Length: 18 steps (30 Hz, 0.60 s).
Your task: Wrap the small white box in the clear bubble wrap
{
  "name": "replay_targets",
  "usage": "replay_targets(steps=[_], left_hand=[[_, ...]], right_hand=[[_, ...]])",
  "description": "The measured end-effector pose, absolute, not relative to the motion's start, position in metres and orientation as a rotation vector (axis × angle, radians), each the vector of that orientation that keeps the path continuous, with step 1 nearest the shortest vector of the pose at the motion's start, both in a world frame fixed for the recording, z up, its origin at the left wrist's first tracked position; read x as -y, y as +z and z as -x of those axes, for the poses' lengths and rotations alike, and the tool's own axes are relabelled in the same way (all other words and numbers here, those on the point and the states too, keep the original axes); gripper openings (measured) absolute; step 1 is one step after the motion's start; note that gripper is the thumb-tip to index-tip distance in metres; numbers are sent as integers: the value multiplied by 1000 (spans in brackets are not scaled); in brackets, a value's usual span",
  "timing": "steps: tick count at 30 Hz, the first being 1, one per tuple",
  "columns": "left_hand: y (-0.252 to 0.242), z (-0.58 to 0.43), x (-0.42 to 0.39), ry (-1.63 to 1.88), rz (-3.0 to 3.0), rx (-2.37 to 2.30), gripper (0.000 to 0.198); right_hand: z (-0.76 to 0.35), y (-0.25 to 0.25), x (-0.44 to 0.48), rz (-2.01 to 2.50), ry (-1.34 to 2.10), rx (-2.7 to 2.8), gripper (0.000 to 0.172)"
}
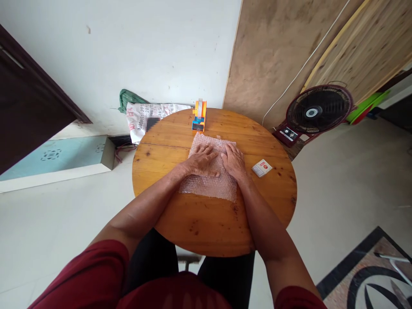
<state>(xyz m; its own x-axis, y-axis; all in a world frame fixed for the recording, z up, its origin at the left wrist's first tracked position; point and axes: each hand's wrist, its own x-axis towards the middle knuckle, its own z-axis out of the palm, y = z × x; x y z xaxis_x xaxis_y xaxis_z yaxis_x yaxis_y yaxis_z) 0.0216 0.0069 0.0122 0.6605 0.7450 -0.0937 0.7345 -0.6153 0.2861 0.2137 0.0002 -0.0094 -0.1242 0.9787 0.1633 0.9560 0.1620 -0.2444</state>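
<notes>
A sheet of clear bubble wrap [209, 186] lies flat on the round wooden table [206, 227]. My left hand [203, 161] rests on its middle, palm down with the fingers spread. On the upper right part of the wrap lies my right hand [234, 161], its fingers stretched forward and apart. Neither hand grips anything. Whether something lies under or inside the wrap, I cannot tell. Just beyond the wrap's far edge stands an orange and blue tape dispenser [199, 116] with a roll of tape on it.
A small white card or packet with red print [262, 168] lies on the table's right side. A dark red fan [317, 111] stands beyond the right edge. Behind the table, a printed white sack [138, 122] leans by the wall. At left is a low pale-blue step [64, 156].
</notes>
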Motion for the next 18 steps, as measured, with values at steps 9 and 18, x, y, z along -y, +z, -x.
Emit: replay_targets(steps=[9,18], left_hand=[[13,-28,1,154,-2654,-999,98],[9,-32,7,79,-2669,-1008,108]], right_hand=[[-215,-10,-1,1866,89,2182,55],[-216,-13,-3,1852,92,2136,55]])
